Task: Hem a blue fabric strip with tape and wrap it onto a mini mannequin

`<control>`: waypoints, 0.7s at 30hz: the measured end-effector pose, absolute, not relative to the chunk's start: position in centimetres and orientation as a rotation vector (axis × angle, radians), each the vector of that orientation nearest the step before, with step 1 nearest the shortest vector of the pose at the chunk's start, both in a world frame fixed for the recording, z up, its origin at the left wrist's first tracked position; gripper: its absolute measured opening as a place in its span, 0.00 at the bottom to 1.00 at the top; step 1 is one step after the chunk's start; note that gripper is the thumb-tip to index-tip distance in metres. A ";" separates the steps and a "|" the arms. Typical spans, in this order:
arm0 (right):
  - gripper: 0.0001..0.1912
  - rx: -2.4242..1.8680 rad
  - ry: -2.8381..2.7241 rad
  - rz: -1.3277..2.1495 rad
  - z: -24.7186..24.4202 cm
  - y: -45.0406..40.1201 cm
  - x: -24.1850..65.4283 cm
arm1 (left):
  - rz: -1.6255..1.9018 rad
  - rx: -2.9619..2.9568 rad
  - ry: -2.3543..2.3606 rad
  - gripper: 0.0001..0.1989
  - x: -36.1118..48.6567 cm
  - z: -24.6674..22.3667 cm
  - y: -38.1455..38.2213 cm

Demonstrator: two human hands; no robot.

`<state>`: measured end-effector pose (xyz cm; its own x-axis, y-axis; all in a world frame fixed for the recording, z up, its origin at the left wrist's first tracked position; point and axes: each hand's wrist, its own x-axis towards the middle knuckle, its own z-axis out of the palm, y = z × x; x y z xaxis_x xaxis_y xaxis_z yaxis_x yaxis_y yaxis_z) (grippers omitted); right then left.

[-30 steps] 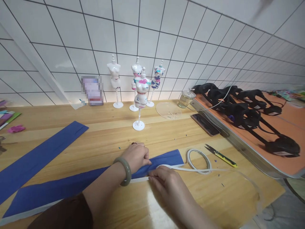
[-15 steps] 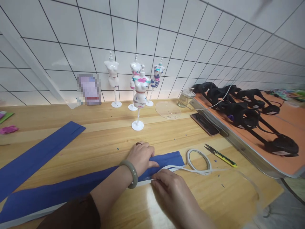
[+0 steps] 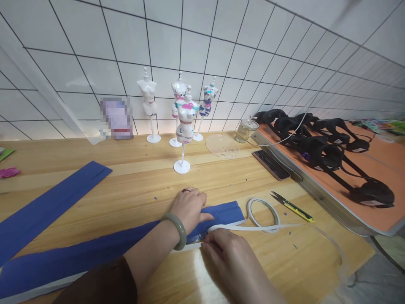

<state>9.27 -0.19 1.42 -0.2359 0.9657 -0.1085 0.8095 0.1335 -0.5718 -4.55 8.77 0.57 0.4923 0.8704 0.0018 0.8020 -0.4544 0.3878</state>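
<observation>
A long blue strip [image 3: 104, 243], of cloth or crepe paper, lies across the wooden table with white tape along its near edge. My left hand [image 3: 189, 211], with a green bangle at its wrist, rests flat on it, fingers and thumb apart. At the near edge my right hand [image 3: 232, 249] pinches the narrow white tape [image 3: 243, 227]; its fingertips are partly hidden. From there a length of tape runs right, over the tape roll [image 3: 263, 213] that lies flat beside the strip's end. Another blue strip [image 3: 55, 207] lies at the left.
Several small white mannequins [image 3: 182, 166] stand towards the tiled wall. Thread snips [image 3: 292, 207], a phone [image 3: 271, 164], a clear round plate [image 3: 223, 146] and a lidded glass jar [image 3: 246, 130] are on the right. Beyond them, black devices [image 3: 329, 156] sit on an orange surface [image 3: 376, 177].
My right hand stays pinched at the strip's edge, and the free tape has shifted from a loose curve to a straighter line. My left hand has barely moved.
</observation>
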 end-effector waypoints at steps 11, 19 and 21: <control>0.09 -1.748 -2.072 0.852 1.2 0.7 9.0 | 0.221 2.443 1.347 0.26 -4.2 0.7 8.6; 0.10 -1.754 -2.061 0.868 1.2 0.8 9.2 | 0.211 2.445 1.349 0.27 -4.2 0.6 8.7; 0.10 -1.762 -2.065 0.869 1.3 0.9 9.2 | 0.212 2.445 1.350 0.27 -4.1 0.7 8.7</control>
